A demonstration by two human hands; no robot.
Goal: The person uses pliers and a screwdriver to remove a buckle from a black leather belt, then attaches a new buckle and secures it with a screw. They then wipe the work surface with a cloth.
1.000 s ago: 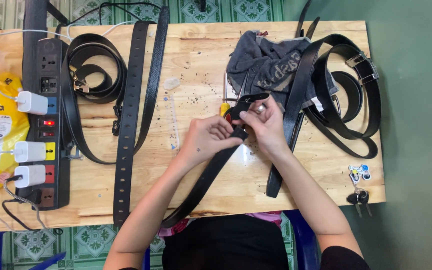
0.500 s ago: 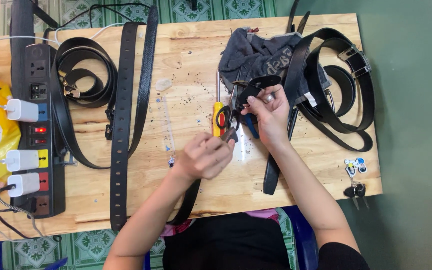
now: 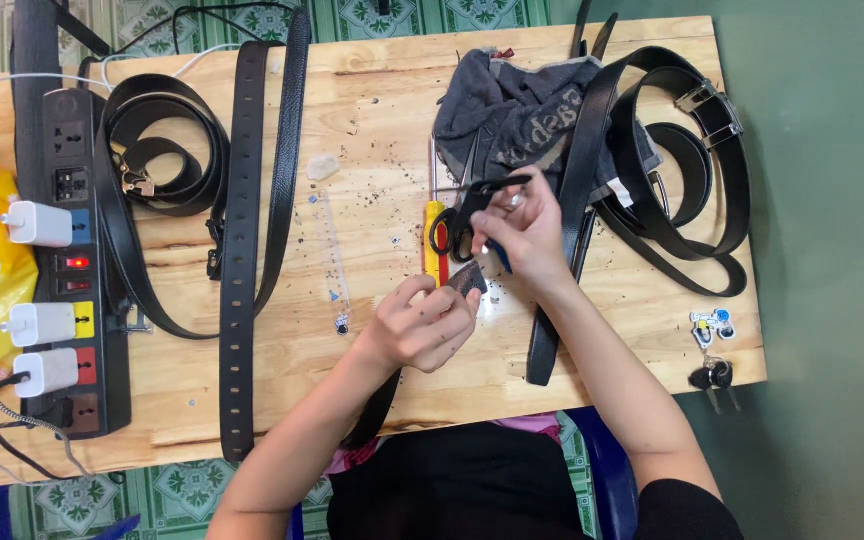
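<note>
In the head view, a black belt end (image 3: pixel 467 279) is held in the closed fingers of the left hand (image 3: pixel 422 325). The rest of that belt hangs down off the table edge toward the lap. A second ago both hands were pressed together on the belt. Now they are pulled apart, and black-handled scissors (image 3: pixel 464 215) are gripped by the right hand (image 3: pixel 527 235), with fingers curled through and around the handles. The blades cannot be seen well. So the belt end looks ready to be worked on with the scissors, just above it.

A yellow and red tool (image 3: pixel 434 250) is seen lying just beside the scissors. A grey cloth (image 3: pixel 512 115) and a pile of black belts (image 3: pixel 692 190) are kept behind the right hand. More belts (image 3: pixel 242 260) are laid out on the left, near a black power strip (image 3: pixel 77 260) with white plugs. Keys (image 3: pixel 712 375) are found at the right edge. The wooden table (image 3: pixel 372 130) is dotted with tiny dark bits. A green patterned floor (image 3: pixel 182 490) is seen around it.
</note>
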